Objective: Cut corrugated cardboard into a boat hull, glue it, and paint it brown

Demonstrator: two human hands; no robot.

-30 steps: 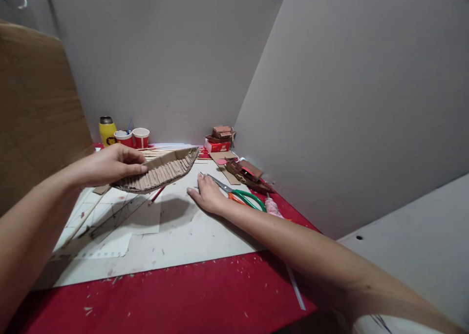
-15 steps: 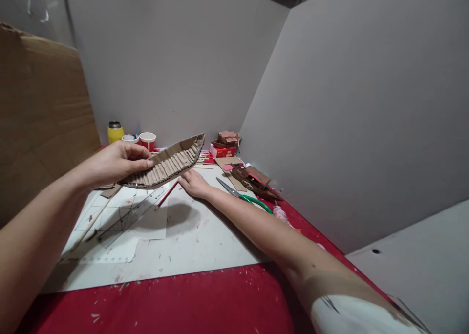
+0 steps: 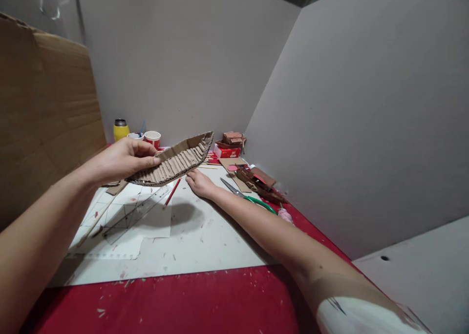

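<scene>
My left hand pinches the near end of a boat-shaped hull of corrugated cardboard and holds it in the air above the white work sheet. My right hand lies on the sheet under the hull's far end, fingers stretched toward a red pencil; its fingertips are partly hidden by the hull. Green-handled scissors lie just right of my right wrist.
A red cloth covers the table. At the back stand a yellow bottle, two red-and-white cups and a red box with cardboard bits. A brown cardboard model lies by the right wall. A large cardboard sheet leans left.
My right hand slid from beside the scissors leftward and farther back, under the hull's tip. My left hand raised the hull slightly. The view shifted a little.
</scene>
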